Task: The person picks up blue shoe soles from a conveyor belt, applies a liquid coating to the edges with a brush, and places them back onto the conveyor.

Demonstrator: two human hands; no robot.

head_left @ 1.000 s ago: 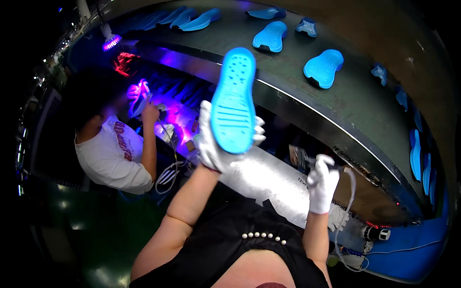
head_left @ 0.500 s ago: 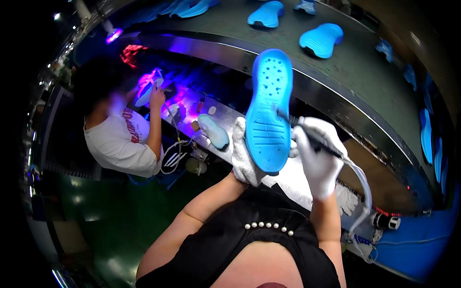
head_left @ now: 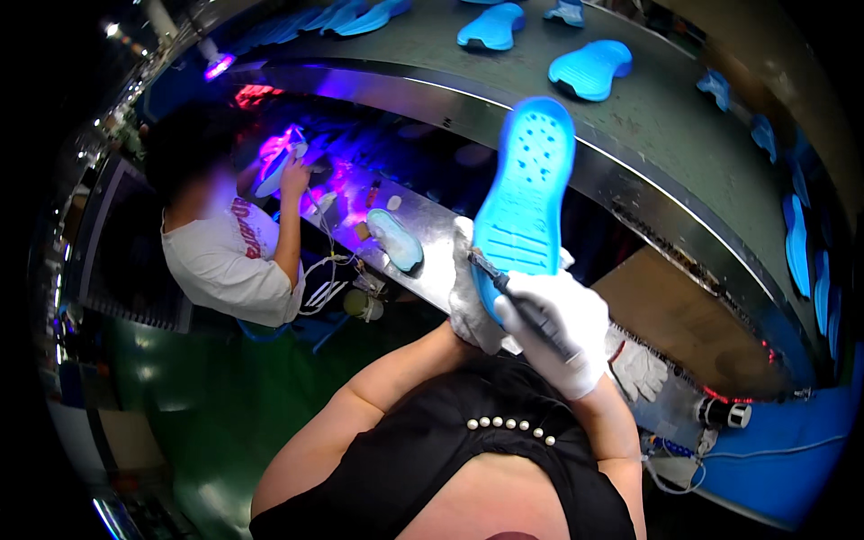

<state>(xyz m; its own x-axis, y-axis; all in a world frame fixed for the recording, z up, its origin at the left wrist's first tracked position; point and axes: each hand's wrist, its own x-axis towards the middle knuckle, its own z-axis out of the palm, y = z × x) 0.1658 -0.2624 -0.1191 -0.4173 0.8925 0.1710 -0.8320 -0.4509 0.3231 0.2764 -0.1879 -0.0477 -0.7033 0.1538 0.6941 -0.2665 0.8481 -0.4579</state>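
A bright blue shoe sole (head_left: pixel 531 189) stands tilted up in front of me, its ribbed and dotted inner face showing. My left hand (head_left: pixel 470 301), in a white glove, grips its left edge near the lower end; part of that hand is behind the sole. My right hand (head_left: pixel 576 328), also gloved in white, is closed round a dark-handled brush (head_left: pixel 537 317). The brush tip lies at the sole's left rim, and my right hand covers the sole's lower right part. Beyond my left hand, a paler sole (head_left: pixel 389 236) rests on the metal bench.
Several blue soles (head_left: pixel 591 70) lie on a dark conveyor belt (head_left: pixel 693 162) with a metal edge. To the left a co-worker (head_left: pixel 229 256) holds a shoe under purple light. White gloves (head_left: pixel 641 372), a black cylindrical device (head_left: pixel 724 414) and cables are at the right.
The brush tip has moved from the middle of the sole to its left rim, my right hand swinging down and left. The sole has shifted slightly right. Soles on the belt have moved left.
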